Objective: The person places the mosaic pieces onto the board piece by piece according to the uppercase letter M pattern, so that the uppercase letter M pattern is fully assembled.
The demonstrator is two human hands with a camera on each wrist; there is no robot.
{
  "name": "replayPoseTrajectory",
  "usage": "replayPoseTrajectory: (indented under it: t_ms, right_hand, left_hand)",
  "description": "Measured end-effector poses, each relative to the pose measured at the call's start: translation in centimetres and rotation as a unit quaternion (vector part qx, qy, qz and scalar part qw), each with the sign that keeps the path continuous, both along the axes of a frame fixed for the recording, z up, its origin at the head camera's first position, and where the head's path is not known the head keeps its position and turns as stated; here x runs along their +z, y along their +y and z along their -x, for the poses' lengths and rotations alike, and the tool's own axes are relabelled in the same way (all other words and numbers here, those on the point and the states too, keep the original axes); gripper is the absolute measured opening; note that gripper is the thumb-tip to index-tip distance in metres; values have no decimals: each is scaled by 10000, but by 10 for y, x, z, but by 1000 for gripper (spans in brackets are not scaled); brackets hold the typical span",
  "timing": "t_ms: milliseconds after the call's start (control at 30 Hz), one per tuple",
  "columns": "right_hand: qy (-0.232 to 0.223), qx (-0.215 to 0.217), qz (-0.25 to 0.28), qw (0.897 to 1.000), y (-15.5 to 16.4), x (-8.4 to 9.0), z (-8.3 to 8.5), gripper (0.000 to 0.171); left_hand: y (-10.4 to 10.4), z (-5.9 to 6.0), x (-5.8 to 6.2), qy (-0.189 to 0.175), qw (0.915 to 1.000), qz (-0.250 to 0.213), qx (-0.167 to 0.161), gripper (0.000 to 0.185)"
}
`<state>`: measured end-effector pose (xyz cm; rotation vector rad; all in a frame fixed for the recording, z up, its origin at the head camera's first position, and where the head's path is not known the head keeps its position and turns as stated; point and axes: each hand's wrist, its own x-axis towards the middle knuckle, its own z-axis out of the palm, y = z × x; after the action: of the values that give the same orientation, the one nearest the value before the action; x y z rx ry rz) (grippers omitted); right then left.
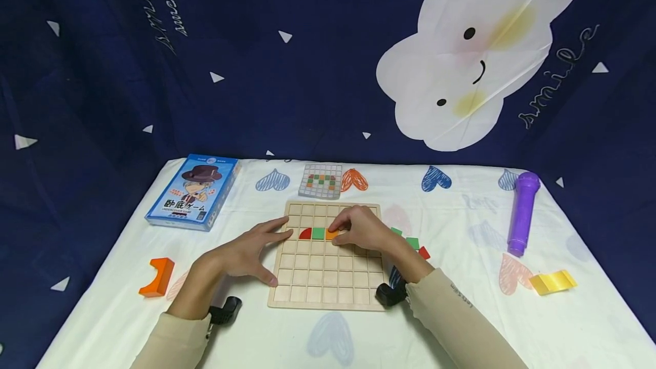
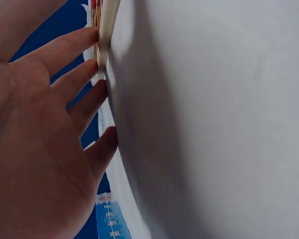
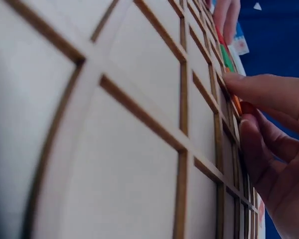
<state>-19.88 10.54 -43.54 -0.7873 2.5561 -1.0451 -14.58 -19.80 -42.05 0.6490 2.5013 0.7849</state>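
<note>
A wooden grid board (image 1: 318, 293) lies on the table in front of me. In one of its upper rows sit a red quarter-round tile (image 1: 306, 234), a green square tile (image 1: 318, 233) and an orange tile (image 1: 331, 235), side by side. The thumb and index finger of my right hand (image 1: 365, 229) pinch the orange tile, partly covering it; the right wrist view shows the fingertips at this orange tile (image 3: 236, 103). My left hand (image 1: 245, 255) spreads its fingers along the board's left edge, fingertips and thumb at the frame. Its palm (image 2: 40, 149) fills the left wrist view.
Behind the board lies a small pattern card (image 1: 320, 192). Loose green tiles (image 1: 412, 242) and a red tile (image 1: 423, 253) lie right of the board, near my right forearm. Farther out are a blue game box (image 1: 195, 192), an orange arch block (image 1: 160, 278), a purple microphone-shaped object (image 1: 523, 212) and a yellow piece (image 1: 553, 282).
</note>
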Motion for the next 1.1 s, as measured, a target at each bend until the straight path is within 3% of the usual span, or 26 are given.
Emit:
replayPoseTrajectory:
  t_ms: [400, 667, 1100]
  right_hand:
    - [-461, 435, 645, 9959, 30, 8, 3, 36]
    - [-472, 78, 584, 9971, 63, 17, -1, 40]
    - [-454, -605, 252, 9968, 119, 5, -9, 43]
  left_hand:
    - [0, -1, 1, 29, 10000, -30, -33, 108]
    - [-1, -1, -1, 55, 10000, -58, -59, 108]
    - [1, -1, 1, 73, 9999, 94, 17, 107]
